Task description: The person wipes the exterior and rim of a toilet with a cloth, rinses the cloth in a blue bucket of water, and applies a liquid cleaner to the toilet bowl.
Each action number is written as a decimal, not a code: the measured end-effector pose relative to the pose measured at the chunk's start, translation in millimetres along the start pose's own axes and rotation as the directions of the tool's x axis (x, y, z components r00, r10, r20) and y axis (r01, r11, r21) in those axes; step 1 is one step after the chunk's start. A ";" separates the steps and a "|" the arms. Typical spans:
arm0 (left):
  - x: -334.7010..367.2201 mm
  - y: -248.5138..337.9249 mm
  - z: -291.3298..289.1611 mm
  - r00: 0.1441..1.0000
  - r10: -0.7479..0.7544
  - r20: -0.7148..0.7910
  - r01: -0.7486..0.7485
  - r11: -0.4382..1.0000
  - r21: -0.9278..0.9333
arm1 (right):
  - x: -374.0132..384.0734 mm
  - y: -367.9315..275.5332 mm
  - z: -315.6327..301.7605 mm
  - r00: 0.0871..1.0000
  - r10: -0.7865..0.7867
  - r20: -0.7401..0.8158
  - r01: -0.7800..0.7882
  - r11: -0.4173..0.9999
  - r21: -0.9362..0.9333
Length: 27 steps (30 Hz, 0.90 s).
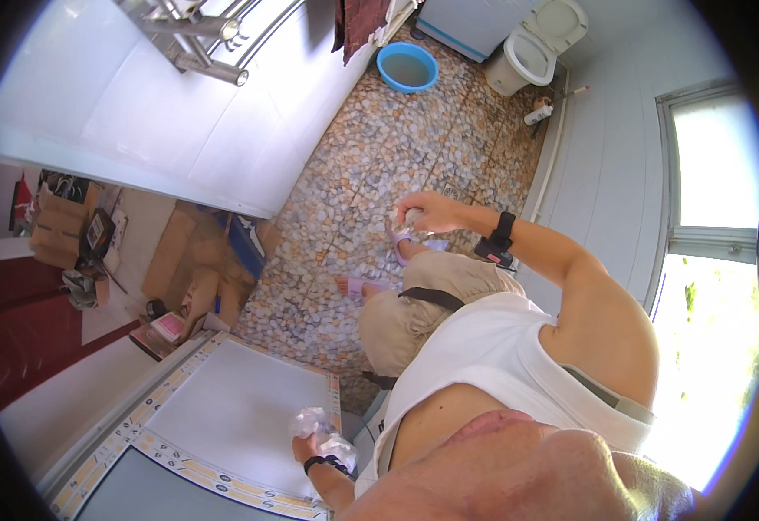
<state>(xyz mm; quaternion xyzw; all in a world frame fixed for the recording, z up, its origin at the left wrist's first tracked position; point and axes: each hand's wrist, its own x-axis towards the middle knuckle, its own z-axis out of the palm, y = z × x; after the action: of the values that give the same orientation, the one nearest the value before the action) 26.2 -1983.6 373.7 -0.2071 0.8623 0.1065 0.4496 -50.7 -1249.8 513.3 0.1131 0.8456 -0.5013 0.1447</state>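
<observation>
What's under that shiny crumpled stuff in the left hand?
The white panel shows beside the shiny crumpled stuff and the left hand; whatever lies directly underneath is covered, so I can't tell.

My L hand grips crumpled shiny plastic nr a white panel w/ patterned border. My R hand pinches smth whitish, unclear what, above the pebble-print floor. Blue basin, toilet & wht bottle farther off.

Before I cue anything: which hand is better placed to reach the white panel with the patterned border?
Probably the left hand, holding crumpled plastic near the white panel; the right hand is farther off, above the pebbled floor.
</observation>
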 end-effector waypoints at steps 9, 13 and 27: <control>-15.2 15.2 -26.6 0.944 -0.094 -0.317 0.112 0.993 0.039 | -44.4 37.0 -42.2 0.984 0.101 -0.150 -0.078 0.985 0.154; -26.1 23.8 -31.3 0.842 -0.030 -0.538 0.115 0.985 0.126 | -65.0 72.6 -86.7 0.962 0.215 -0.168 -0.192 0.971 0.144; -42.1 -78.1 -10.4 0.995 0.027 -0.092 0.032 0.813 0.581 | -20.8 94.3 -74.9 0.989 0.142 -0.044 -0.131 0.972 0.194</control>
<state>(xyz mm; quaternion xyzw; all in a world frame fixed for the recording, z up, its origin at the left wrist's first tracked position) 75.4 -2046.0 414.3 -0.0658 0.8740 -0.1727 0.4494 -9.4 -1140.3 478.0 0.1987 0.7877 -0.5654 0.1427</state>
